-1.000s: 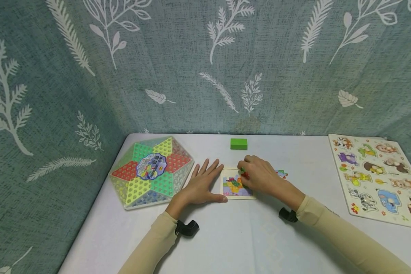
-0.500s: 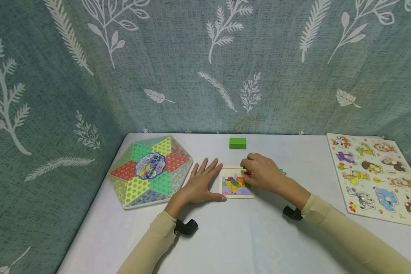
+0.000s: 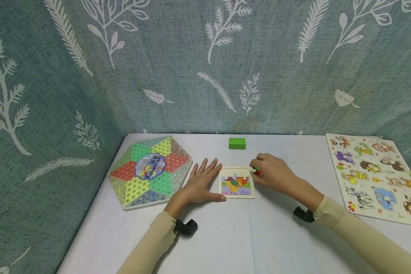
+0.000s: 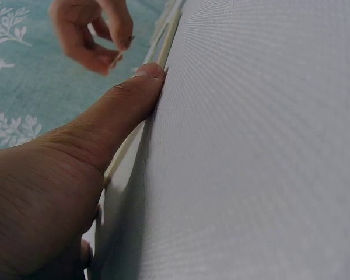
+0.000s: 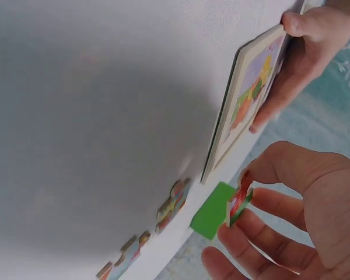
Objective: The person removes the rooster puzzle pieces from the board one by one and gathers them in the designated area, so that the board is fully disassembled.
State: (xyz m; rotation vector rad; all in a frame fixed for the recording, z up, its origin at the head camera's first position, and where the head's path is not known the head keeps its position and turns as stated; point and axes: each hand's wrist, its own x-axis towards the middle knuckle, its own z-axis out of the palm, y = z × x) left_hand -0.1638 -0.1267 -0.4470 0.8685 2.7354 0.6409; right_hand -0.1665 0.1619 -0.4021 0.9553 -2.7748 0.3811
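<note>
My left hand point(image 3: 198, 187) lies flat on the table with its fingers spread, thumb and fingertips touching the left side of a small wooden jigsaw tray point(image 3: 237, 196). Coloured pieces fill the lower part of the tray; its upper strip shows bare wood. Just off the tray's right edge, my right hand point(image 3: 275, 174) pinches a red and green jigsaw piece point(image 5: 239, 201) between thumb and fingers, held up above the table. In the right wrist view, loose jigsaw pieces point(image 5: 174, 205) lie on the cloth below that hand. The head view hides them behind it.
A green block point(image 3: 237, 143) sits behind the tray. To the left is a hexagonal Chinese checkers board point(image 3: 162, 186). An animal peg puzzle board point(image 3: 373, 179) lies at the far right. A patterned curtain point(image 3: 178, 76) rises behind the table.
My right hand has moved right, off the tray, carrying the red and green jigsaw piece. More of the picture in the tray shows. My left hand has stayed in place.
</note>
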